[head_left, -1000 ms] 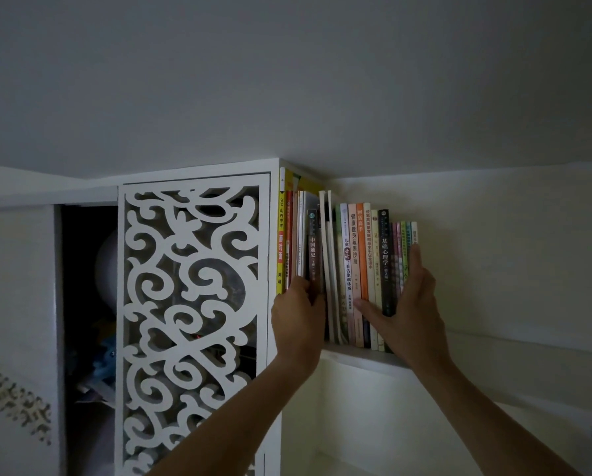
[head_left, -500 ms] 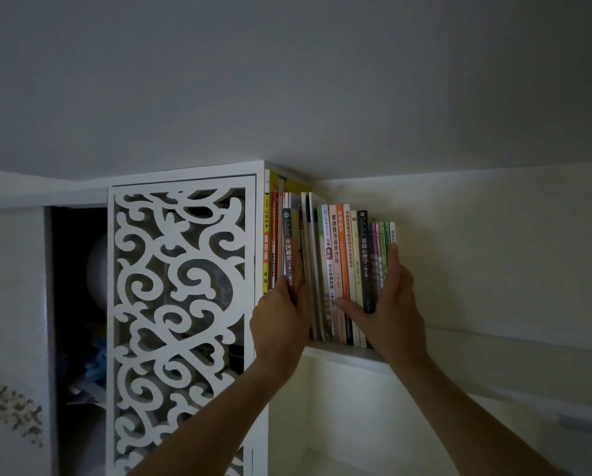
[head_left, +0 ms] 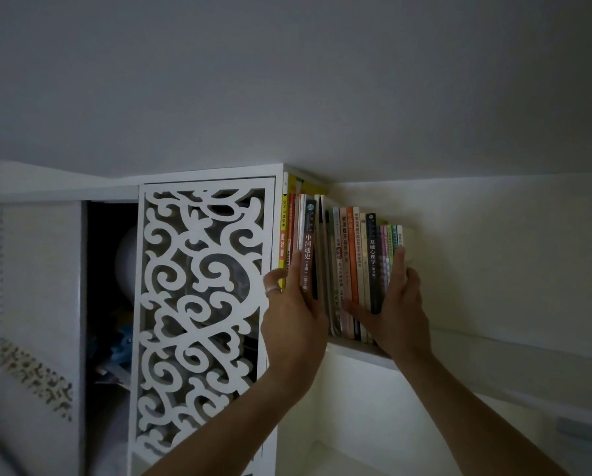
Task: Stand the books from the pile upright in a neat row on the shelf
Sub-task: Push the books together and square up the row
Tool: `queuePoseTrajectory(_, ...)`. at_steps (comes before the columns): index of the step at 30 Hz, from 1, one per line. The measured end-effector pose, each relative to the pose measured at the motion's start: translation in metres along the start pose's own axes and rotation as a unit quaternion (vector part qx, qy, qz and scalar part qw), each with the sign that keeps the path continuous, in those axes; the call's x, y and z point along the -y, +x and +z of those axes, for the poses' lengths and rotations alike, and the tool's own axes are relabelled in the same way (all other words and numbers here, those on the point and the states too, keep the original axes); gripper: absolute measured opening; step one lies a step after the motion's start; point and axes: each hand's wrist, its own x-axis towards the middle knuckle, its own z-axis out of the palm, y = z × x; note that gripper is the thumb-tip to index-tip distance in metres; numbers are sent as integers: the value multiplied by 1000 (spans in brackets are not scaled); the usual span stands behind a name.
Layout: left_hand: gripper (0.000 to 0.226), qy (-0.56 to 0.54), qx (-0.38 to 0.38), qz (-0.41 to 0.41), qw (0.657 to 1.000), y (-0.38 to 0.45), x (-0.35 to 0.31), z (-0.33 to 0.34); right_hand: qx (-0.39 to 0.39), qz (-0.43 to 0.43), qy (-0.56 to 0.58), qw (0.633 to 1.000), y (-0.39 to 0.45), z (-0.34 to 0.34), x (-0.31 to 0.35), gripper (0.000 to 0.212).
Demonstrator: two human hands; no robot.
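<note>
A row of several books [head_left: 353, 255] stands upright on a high white shelf [head_left: 359, 352], against the cabinet's side wall. My left hand [head_left: 292, 314], wearing a ring, holds the lower part of a dark book with a brown spine [head_left: 307, 249] near the row's left end, fingers along its spine. My right hand [head_left: 395, 304] presses flat against the right end of the row, thumb stretched across the lower spines. A thin gap shows between the left group and the right group of books.
A white cabinet door with scrolled cut-outs [head_left: 201, 297] hangs left of the books, beside a dark open compartment [head_left: 109, 286] with a pale round object inside. The ceiling [head_left: 287, 80] sits just above the tallest books. The shelf runs on to the right [head_left: 510, 359].
The brown-spined book now stands straighter and nearer the left group. My right hand stayed pressed on the row's right end. The camera shifted, moving everything slightly.
</note>
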Motion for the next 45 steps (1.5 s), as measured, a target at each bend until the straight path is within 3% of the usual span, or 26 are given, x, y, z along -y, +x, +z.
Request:
queuePoseTrajectory(3, 49, -28, -34, -6, 999, -14, -17, -14, 1, -3, 32, 999, 1, -3, 0, 129)
queuePoseTrajectory(6, 48, -66, -48, 0, 997, -28, -34, -27, -22, -10, 107, 994, 2, -7, 0, 89)
queuePoseTrajectory(8, 49, -74, -49, 20, 996, -35, -45, -33, -34, 10, 156, 987, 5, -9, -2, 74)
queuePoseTrajectory(12, 49, -94, -52, 46, 993, -42, -61, -31, -42, 80, 207, 974, 7, -9, -5, 100)
queuePoseTrajectory(15, 46, -126, -49, 36, 990, -42, -68, -26, -14, 79, 167, 983, 10, -6, -11, 122)
queuePoseTrajectory(19, 46, -152, -41, 13, 987, -38, -71, -20, 8, 100, 206, 973, 13, 0, -22, 117)
queuePoseTrajectory(23, 49, -165, -49, 2, 985, -32, -73, -16, -14, 170, 293, 941, 10, -14, -23, 96)
queuePoseTrajectory(25, 47, -169, -48, 5, 984, -30, -74, -12, -5, 182, 268, 946, 12, -16, -25, 86)
queuePoseTrajectory(29, 50, -191, -24, 8, 981, -33, -76, -4, -5, 86, 123, 989, 10, -20, -26, 65)
queuePoseTrajectory(32, 43, -206, -11, 13, 978, -36, -79, 2, 2, 72, 86, 994, 15, -27, -26, 76)
queuePoseTrajectory(39, 49, -163, -14, 12, 986, -26, -78, 20, -38, 94, 51, 994, 6, -48, -38, 107)
queuePoseTrajectory(45, 33, -168, 18, 42, 985, -24, -81, 56, -55, 92, 85, 991, 4, -49, -32, 98)
